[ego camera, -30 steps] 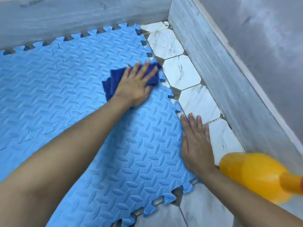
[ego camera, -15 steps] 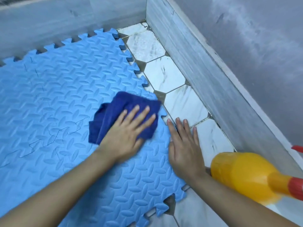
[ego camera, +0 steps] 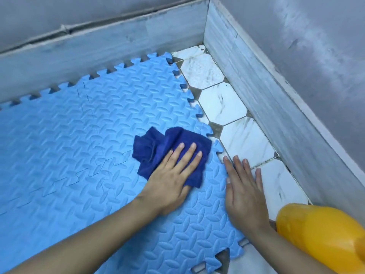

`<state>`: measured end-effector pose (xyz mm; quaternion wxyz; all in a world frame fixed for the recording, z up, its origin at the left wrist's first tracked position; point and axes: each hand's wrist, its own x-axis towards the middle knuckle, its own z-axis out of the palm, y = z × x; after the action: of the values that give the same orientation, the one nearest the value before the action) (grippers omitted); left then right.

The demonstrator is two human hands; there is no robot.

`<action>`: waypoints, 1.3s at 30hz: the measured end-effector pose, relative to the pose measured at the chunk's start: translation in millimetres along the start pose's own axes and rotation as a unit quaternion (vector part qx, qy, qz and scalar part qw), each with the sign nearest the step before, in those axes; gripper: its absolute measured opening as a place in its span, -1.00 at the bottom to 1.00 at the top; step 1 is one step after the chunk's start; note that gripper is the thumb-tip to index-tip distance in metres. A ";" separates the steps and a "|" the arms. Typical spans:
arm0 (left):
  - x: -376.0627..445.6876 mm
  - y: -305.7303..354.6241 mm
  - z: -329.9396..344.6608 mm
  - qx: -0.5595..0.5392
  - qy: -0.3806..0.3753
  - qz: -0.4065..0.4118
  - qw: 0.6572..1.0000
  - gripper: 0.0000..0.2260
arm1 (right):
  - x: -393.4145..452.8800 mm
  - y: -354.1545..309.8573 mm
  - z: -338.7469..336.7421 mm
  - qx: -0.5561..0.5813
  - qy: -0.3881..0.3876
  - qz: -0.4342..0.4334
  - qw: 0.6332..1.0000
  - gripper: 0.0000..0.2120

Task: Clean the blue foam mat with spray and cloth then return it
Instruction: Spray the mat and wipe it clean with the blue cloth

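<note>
The blue foam mat [ego camera: 83,139] with interlocking toothed edges lies flat on the floor and fills the left and middle of the view. A crumpled dark blue cloth [ego camera: 158,147] lies on the mat near its right edge. My left hand [ego camera: 173,178] presses flat on the cloth, fingers spread over it. Flat beside it rests my right hand [ego camera: 244,190], palm down across the mat's right edge and the white tile, holding nothing. A yellow spray bottle [ego camera: 320,236] lies at the lower right, close to my right forearm.
White hexagonal floor tiles [ego camera: 223,107] run in a strip between the mat and the right wall. Grey walls with a pale skirting board [ego camera: 276,107] meet in a corner at the top. The mat's far edge lies against the back wall.
My left hand has dragged the cloth back along the mat's right edge, from far out toward me, ending next to my right hand. My right hand has stayed put.
</note>
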<state>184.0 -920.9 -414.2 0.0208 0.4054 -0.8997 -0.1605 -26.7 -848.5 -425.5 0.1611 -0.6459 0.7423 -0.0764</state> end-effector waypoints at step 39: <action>-206.6 -30.8 17.0 0.055 0.027 -0.176 0.983 -0.29 | 76.3 -167.6 49.1 -0.129 -0.052 -0.298 0.945 -0.47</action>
<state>341.9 -783.3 -420.6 -0.0055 0.5619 -0.8209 -0.1013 137.8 -944.7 -428.3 0.0849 -0.8558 0.5103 0.0088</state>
